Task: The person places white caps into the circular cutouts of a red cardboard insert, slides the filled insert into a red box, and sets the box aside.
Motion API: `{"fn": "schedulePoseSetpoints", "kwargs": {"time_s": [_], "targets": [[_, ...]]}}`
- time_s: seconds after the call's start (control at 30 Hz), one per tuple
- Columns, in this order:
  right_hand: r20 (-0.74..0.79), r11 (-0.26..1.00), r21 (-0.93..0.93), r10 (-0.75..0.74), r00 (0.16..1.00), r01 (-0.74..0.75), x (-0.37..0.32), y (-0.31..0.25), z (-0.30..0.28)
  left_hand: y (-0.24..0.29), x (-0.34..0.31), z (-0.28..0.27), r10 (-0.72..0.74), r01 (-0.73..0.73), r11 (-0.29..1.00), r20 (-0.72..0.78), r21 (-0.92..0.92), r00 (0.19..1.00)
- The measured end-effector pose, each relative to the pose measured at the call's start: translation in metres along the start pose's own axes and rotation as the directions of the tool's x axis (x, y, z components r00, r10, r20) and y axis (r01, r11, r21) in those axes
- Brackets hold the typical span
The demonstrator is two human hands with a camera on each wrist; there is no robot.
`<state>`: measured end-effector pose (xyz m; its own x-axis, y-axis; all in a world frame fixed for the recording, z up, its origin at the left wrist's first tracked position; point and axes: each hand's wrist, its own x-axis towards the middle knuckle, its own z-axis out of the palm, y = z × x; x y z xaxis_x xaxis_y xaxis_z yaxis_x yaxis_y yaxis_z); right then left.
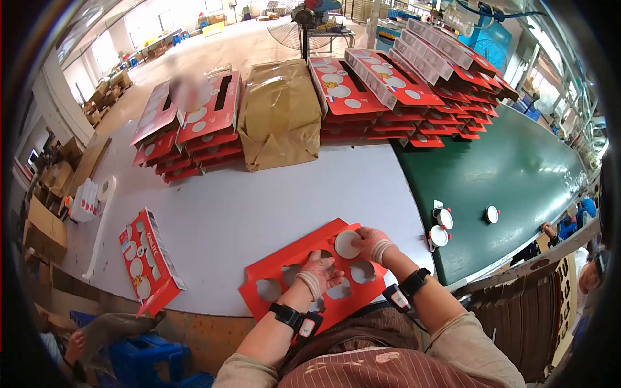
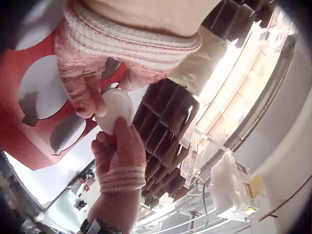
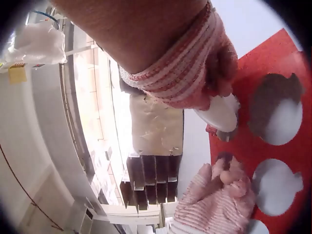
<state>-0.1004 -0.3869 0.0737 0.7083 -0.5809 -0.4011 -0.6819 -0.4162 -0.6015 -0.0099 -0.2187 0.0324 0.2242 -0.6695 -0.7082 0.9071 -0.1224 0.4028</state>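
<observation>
A red card sheet (image 1: 284, 265) with round cut-outs lies at the table's front edge. My right hand (image 1: 374, 246) pinches a round white disc (image 1: 347, 244) over the sheet's far right part; the disc is tilted in the right wrist view (image 3: 222, 117). Beside it, my left hand (image 1: 320, 273) rests over the middle of the sheet, fingers loosely bent. In the left wrist view the fingers of my left hand (image 2: 83, 73) are close to the disc (image 2: 115, 109); whether they touch it I cannot tell.
A folded red carton (image 1: 145, 262) lies at the left. Stacks of red cartons (image 1: 207, 116) flank a brown paper package (image 1: 281, 116) at the back. Several white discs (image 1: 438, 236) sit on the green belt (image 1: 479, 187) at the right.
</observation>
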Motion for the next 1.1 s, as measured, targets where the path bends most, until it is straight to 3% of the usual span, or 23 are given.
{"fn": "schedulePoseSetpoints", "kwargs": {"time_s": [0.07, 0.1, 0.13, 0.17, 0.2, 0.23, 0.27, 0.3, 0.33, 0.37, 0.4, 0.43, 0.57, 0.63, 0.67, 0.7, 0.77, 0.9, 0.93, 0.97, 1.03, 1.07, 1.1], "targets": [[0.146, 0.967, 0.195, 0.135, 0.980, -0.162, -0.003, -0.006, 0.001, -0.003, 0.000, 0.004, 0.000, -0.001, 0.999, 0.039, 0.032, 0.999], [0.041, 0.992, -0.108, -0.056, 0.998, 0.060, 0.017, 0.027, 0.017, -0.001, -0.002, 0.002, 0.009, -0.014, 0.998, 0.068, 0.062, 0.998], [0.006, 0.873, -0.403, -0.297, 0.955, 0.274, 0.038, 0.068, 0.035, -0.005, -0.003, 0.002, 0.053, -0.068, 0.995, 0.187, 0.075, 0.981], [0.036, 0.787, -0.560, -0.287, 0.957, 0.257, 0.041, 0.071, 0.037, -0.007, -0.005, -0.001, 0.133, -0.158, 0.985, 0.270, 0.074, 0.954], [0.169, 0.454, -0.744, -0.581, 0.796, 0.489, 0.034, 0.064, 0.028, -0.003, -0.020, -0.001, 0.138, -0.158, 0.987, 0.301, 0.041, 0.944], [-0.086, 0.950, -0.284, -0.162, 0.983, 0.132, -0.002, 0.017, 0.017, -0.015, -0.004, -0.011, 0.224, -0.255, 0.965, 0.317, 0.059, 0.921], [-0.045, 0.930, 0.331, -0.153, 0.987, 0.159, 0.020, 0.045, 0.036, -0.008, -0.017, -0.006, 0.210, -0.271, 0.954, 0.362, 0.127, 0.908], [-0.004, 0.566, 0.820, -0.143, 0.990, 0.086, 0.042, 0.071, 0.055, -0.020, 0.002, -0.014, 0.199, -0.218, 0.975, 0.278, 0.041, 0.940], [-0.127, 0.793, 0.587, -0.110, 0.986, 0.164, 0.062, 0.095, 0.064, -0.004, -0.019, 0.005, 0.075, -0.107, 0.972, 0.155, 0.211, 0.985], [-0.206, 0.996, 0.069, -0.048, 0.977, 0.064, 0.044, 0.058, 0.050, -0.022, 0.017, -0.008, 0.036, -0.060, 0.986, 0.154, 0.155, 0.987], [-0.268, 0.989, -0.012, -0.148, 0.952, 0.150, 0.057, 0.075, 0.053, -0.022, 0.023, -0.001, -0.014, 0.000, 0.983, 0.074, 0.183, 0.997], [-0.259, 0.985, -0.019, -0.172, 0.950, 0.174, 0.058, 0.065, 0.049, -0.017, 0.026, -0.001, -0.088, 0.073, 0.985, 0.087, 0.154, 0.992], [-0.140, 0.975, -0.152, -0.184, 0.973, 0.163, 0.052, 0.057, 0.039, -0.022, 0.011, 0.004, 0.003, -0.010, 0.992, 0.050, 0.123, 0.999], [-0.026, 1.000, 0.021, 0.012, 1.000, -0.011, 0.037, 0.046, 0.033, -0.019, 0.003, 0.010, -0.034, 0.036, 0.982, -0.012, 0.185, 0.999], [-0.108, 0.976, 0.198, -0.074, 0.991, 0.094, 0.039, 0.057, 0.044, -0.023, 0.006, 0.011, -0.029, 0.031, 0.983, -0.011, 0.180, 1.000], [-0.097, 0.976, 0.194, -0.083, 0.992, 0.101, 0.045, 0.077, 0.054, -0.026, 0.009, 0.011, -0.023, 0.026, 0.985, -0.019, 0.168, 1.000], [-0.343, 0.949, 0.168, -0.197, 0.918, 0.266, 0.051, 0.095, 0.068, -0.029, 0.011, 0.010, -0.055, 0.049, 0.991, 0.046, 0.128, 0.997], [-0.259, 0.971, 0.148, -0.146, 0.955, 0.189, 0.078, 0.130, 0.072, -0.022, 0.003, 0.015, -0.029, 0.026, 0.967, 0.010, 0.253, 1.000], [-0.174, 0.876, 0.461, -0.070, 0.982, 0.144, 0.087, 0.136, 0.076, -0.029, 0.021, 0.008, -0.037, 0.028, 0.973, 0.032, 0.231, 0.999], [-0.172, 0.876, 0.460, -0.072, 0.982, 0.145, 0.079, 0.125, 0.071, -0.033, 0.024, 0.008, -0.035, 0.027, 0.973, 0.031, 0.229, 0.999], [-0.170, 0.972, 0.158, -0.145, 0.975, 0.172, 0.060, 0.104, 0.055, -0.038, 0.027, 0.008, 0.049, -0.025, 0.956, -0.076, 0.292, 0.996], [-0.173, 0.973, 0.158, -0.141, 0.975, 0.169, 0.065, 0.109, 0.053, -0.039, 0.028, 0.005, 0.058, -0.035, 0.965, -0.080, 0.259, 0.995], [-0.290, 0.942, -0.035, -0.328, 0.899, 0.332, 0.071, 0.121, 0.050, -0.041, 0.022, 0.006, 0.056, -0.036, 0.971, -0.077, 0.235, 0.995]]}}
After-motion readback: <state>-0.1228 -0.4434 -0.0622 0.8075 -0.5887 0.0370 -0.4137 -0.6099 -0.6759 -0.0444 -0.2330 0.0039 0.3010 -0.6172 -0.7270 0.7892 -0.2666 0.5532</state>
